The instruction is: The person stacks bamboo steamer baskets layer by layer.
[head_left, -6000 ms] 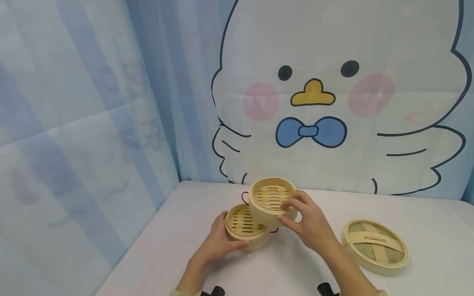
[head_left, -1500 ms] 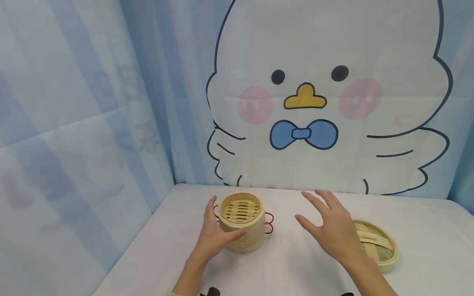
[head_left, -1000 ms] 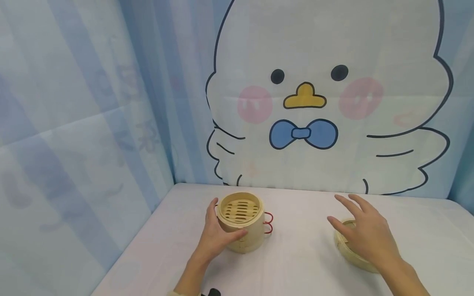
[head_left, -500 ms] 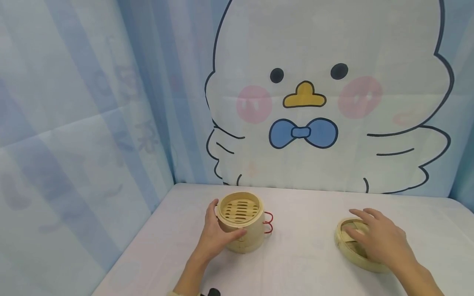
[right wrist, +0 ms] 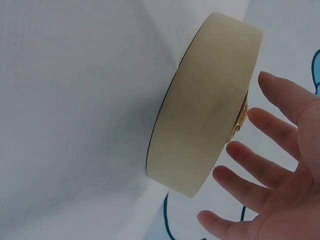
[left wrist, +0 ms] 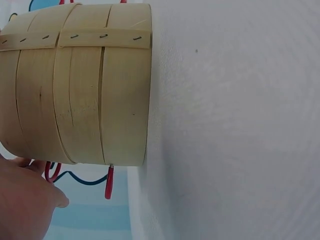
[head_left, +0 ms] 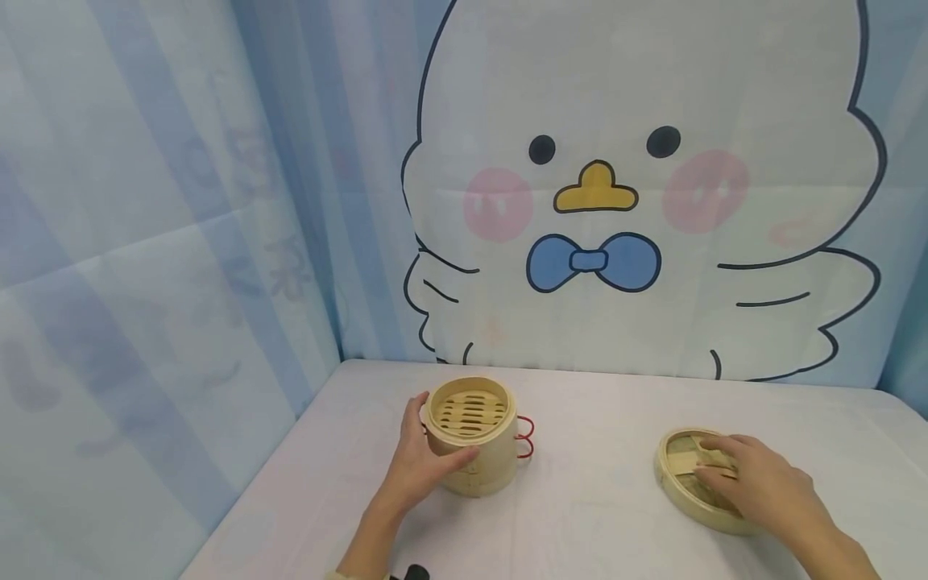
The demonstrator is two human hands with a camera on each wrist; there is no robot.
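Two stacked bamboo steamer baskets (head_left: 495, 471) stand on the table, the slatted inside of the upper one showing. My left hand (head_left: 416, 467) holds the upper basket from the left, thumb across its near side and fingers around the far left. In the left wrist view only part of that hand (left wrist: 22, 200) shows, beside a red loop handle (left wrist: 109, 185). The round bamboo lid (head_left: 681, 462) lies to the right. Over its top, my right hand (head_left: 768, 487) has its fingertips close to the strap handle (right wrist: 241, 120). The right wrist view shows those fingers spread, apart from the lid's side.
A white cloth (head_left: 580, 483) covers the table, with a stretch of it between the stack and the lid. Behind stands a curtain with a cartoon chick (head_left: 594, 322). A blue-and-white curtain (head_left: 181, 282) runs along the left.
Earlier, my right hand put the second basket onto the first. It has since moved right and down to the lid, fingers coming closer together. My left hand has stayed at the stack.
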